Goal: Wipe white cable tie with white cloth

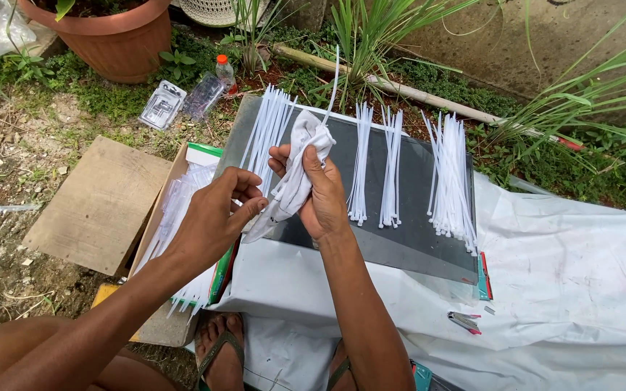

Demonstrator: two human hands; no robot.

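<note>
White cloth [295, 170] hangs lengthwise between my hands above the grey board [414, 239]: right hand [320, 192] clamps its bunched top, left hand [215, 213] pinches what looks like the lower end. Cable ties [449, 177] lie just beyond.

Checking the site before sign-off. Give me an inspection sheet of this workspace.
Surface: dark panel lying on a white sheet over the ground.
Job's things: white cloth held by both hands; four bunches of cable ties on the panel.
Clutter: cardboard box, wooden board, plastic bottle, cutters.
Grippers: left hand pinches the cloth's lower end; right hand grips its middle.
Cables: nothing seen.
Surroundings: clay pot, grass, concrete wall.
</note>
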